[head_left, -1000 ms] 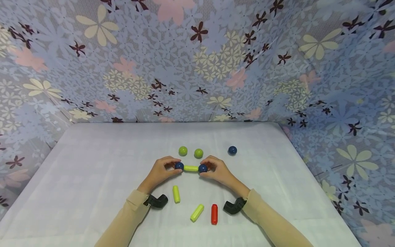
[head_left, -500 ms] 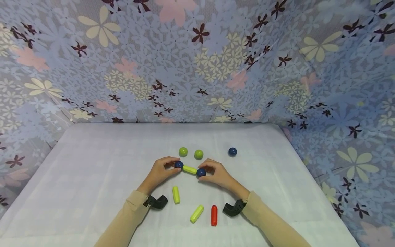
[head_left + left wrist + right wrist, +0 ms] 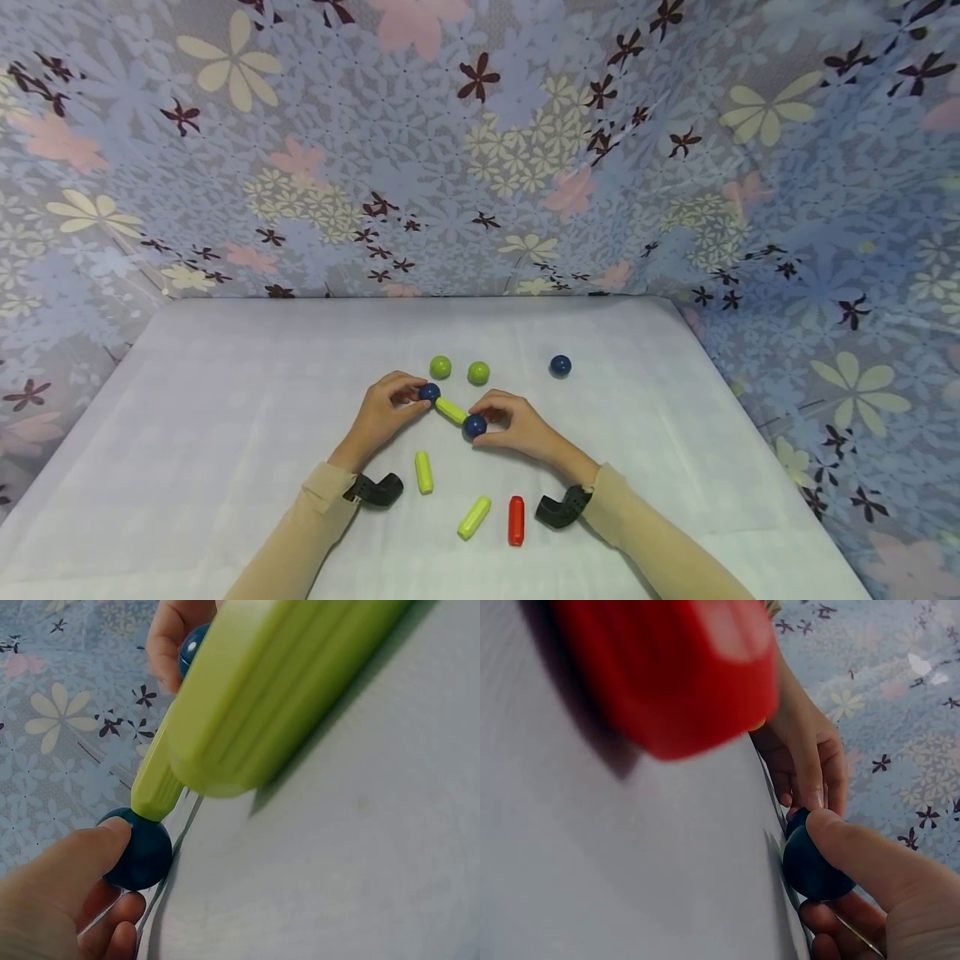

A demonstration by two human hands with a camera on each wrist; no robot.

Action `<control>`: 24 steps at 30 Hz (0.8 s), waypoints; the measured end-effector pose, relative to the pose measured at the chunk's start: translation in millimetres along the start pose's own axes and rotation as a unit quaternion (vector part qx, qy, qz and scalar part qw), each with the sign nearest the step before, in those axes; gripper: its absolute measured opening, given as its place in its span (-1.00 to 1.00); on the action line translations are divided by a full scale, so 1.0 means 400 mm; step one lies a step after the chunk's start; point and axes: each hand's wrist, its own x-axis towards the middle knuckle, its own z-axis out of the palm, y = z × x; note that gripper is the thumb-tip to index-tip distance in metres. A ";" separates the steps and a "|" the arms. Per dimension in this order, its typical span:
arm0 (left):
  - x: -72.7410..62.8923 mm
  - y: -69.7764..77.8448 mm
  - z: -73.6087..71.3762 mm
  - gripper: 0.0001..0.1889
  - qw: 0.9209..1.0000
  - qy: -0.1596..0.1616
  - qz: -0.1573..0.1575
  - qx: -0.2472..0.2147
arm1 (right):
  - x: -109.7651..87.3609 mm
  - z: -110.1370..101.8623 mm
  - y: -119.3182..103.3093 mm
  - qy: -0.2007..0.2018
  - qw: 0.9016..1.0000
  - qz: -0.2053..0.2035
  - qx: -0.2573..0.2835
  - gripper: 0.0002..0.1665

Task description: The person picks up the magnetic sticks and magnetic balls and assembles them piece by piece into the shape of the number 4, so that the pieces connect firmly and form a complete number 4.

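A yellow-green rod (image 3: 451, 410) joins two dark blue balls, slanting from far left to near right. My left hand (image 3: 380, 413) pinches the farther ball (image 3: 429, 392) between thumb and fingers. At the other end my right hand (image 3: 521, 427) grips the nearer ball (image 3: 475, 427). From the left wrist, the thumb lies on the blue ball (image 3: 141, 855) and the rod (image 3: 159, 776) meets its top. The right wrist view has the blue ball (image 3: 814, 862) under the thumb, largely covering the rod behind it.
Two green balls (image 3: 440, 367) and a blue ball (image 3: 560, 365) lie beyond the hands. Nearer are two loose yellow-green rods (image 3: 423, 472) (image 3: 474, 517) and a red rod (image 3: 516, 521). A white cloth covers the table (image 3: 247, 375); a floral curtain (image 3: 450, 167) hangs behind.
The right hand has brought its ball nearer and to the left, so the joined piece has turned from nearly level to slanted. The left hand has shifted slightly away and left.
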 end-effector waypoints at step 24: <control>0.001 0.000 0.002 -0.69 0.999 -0.020 0.004 0.024 | 0.013 0.048 0.076 -0.046 0.996 -0.060 0.044 -0.58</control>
